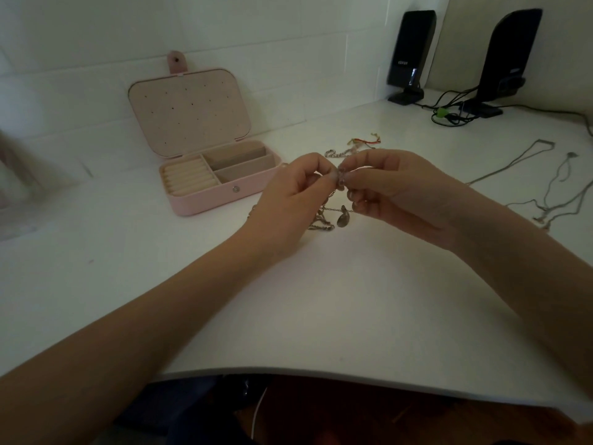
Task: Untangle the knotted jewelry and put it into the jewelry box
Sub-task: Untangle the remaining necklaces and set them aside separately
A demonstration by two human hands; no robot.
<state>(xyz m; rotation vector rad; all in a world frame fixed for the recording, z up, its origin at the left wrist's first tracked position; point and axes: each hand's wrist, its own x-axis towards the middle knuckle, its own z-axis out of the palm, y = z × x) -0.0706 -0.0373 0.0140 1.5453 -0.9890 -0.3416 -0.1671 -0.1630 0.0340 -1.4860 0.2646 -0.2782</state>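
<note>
A knotted cluster of metal chains [327, 216] with a dark oval pendant [343, 219] hangs between my hands just above the white desk [321, 300]. My left hand [288, 200] and my right hand [391, 191] both pinch the tangle at their fingertips, which meet at the middle. The pink jewelry box [211, 195] stands open to the left, lid leaning on the wall, ring rolls and compartments showing nothing inside. More chain and a red-yellow cord bracelet [365, 142] lie just behind my hands.
Thin silver necklaces [545, 187] lie spread on the desk at the right. Two black speakers [410, 53] with cables [449, 114] stand at the back right. The white tiled wall runs behind the box. The desk's front edge curves near my body.
</note>
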